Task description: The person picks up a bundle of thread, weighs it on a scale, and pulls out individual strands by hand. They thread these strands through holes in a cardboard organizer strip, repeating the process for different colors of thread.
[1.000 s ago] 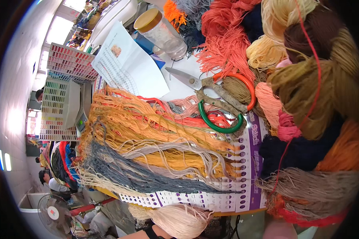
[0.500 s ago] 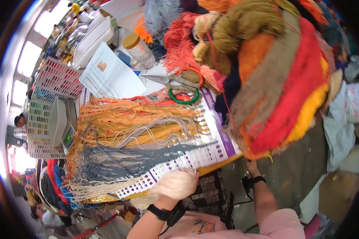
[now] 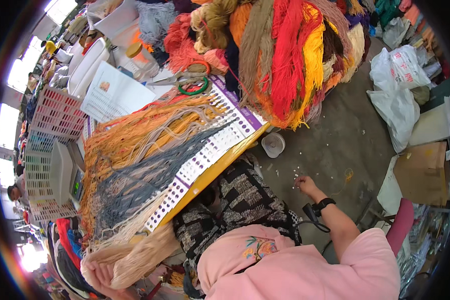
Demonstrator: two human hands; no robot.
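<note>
at lower left, fingers (image 3: 104, 271) curled, gripping beige yarn (image 3: 144, 256)

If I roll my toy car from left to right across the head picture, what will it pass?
Left hand → pale yarn bundle → green scissors handle → small round white basket → right hand → white plastic bags.

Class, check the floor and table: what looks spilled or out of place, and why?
Small white bits lie scattered on the floor near the right hand, like litter. A tangled yellow thread lies there too, away from the piled skeins.
</note>
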